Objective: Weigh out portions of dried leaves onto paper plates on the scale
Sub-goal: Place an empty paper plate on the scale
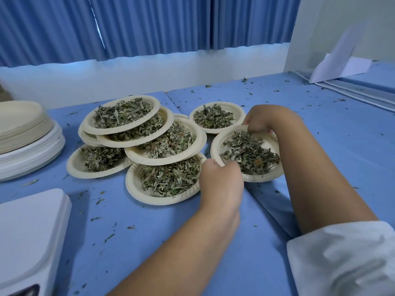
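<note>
Near the front edge, the table (pixel 149 242) is open apart from leaf crumbs, leaving a wide lane between the scale (pixel 27 238) at the near-left corner and the forearms. A tall stack of empty plates (pixel 27 142) blocks the left edge. A pile of filled plates (pixel 136 133) crowds the middle. Just beside its right, the left hand (pixel 222 180) and right hand (pixel 259 121) grip the held plate (pixel 265 178), with a lone plate (pixel 213 130) just behind it. Right of the right arm, the table is open up to the cables (pixel 352 90) and white panel (pixel 342 28) at the far-right corner.

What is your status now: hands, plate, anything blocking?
Left grip and right grip hold the leaf plate by its rim. Plate off the scale. Piled plates close beside; nothing blocking.
</note>
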`<state>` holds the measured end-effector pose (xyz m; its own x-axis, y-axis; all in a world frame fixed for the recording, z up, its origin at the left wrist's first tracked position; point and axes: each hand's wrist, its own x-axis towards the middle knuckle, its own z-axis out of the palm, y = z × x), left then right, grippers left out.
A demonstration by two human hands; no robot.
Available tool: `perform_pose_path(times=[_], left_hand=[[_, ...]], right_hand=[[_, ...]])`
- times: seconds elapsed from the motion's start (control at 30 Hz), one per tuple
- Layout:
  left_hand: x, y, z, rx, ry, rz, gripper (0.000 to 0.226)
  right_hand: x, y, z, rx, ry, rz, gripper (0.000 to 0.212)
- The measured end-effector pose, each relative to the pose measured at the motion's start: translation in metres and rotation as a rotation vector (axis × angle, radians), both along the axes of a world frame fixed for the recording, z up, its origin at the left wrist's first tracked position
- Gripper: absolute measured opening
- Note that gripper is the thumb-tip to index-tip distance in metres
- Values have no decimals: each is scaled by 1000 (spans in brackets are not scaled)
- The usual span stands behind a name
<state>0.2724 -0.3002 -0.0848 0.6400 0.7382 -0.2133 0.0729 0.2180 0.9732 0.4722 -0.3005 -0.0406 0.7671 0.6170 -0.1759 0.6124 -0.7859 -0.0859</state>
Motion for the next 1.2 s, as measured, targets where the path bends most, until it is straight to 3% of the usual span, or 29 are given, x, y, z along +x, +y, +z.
perform_pose_path(times=[0.07,0.17,0.37,0.5,0.63,0.83,1.2], left_hand=[[0,-2,0,20,-13,6,5],[-1,-6,0,73,-32,-3,27],[-10,-16,5,138,4,-41,28],[-12,-19,4,179,27,-52,41],[-11,-17,0,201,55,-64,57],[-12,-15,-1,223,79,-44,42],[-10,-10,-10,206,85,-44,58]], right_hand=[[2,0,-2,13,2,-10,36],[2,0,-4,18,-1,-15,36],[4,2,-9,49,6,-32,36],[3,3,-11,40,-2,-31,7],[0,3,-10,22,-25,-30,10],[-4,4,-7,6,-33,-42,27],[-15,5,11,68,-82,-64,35]])
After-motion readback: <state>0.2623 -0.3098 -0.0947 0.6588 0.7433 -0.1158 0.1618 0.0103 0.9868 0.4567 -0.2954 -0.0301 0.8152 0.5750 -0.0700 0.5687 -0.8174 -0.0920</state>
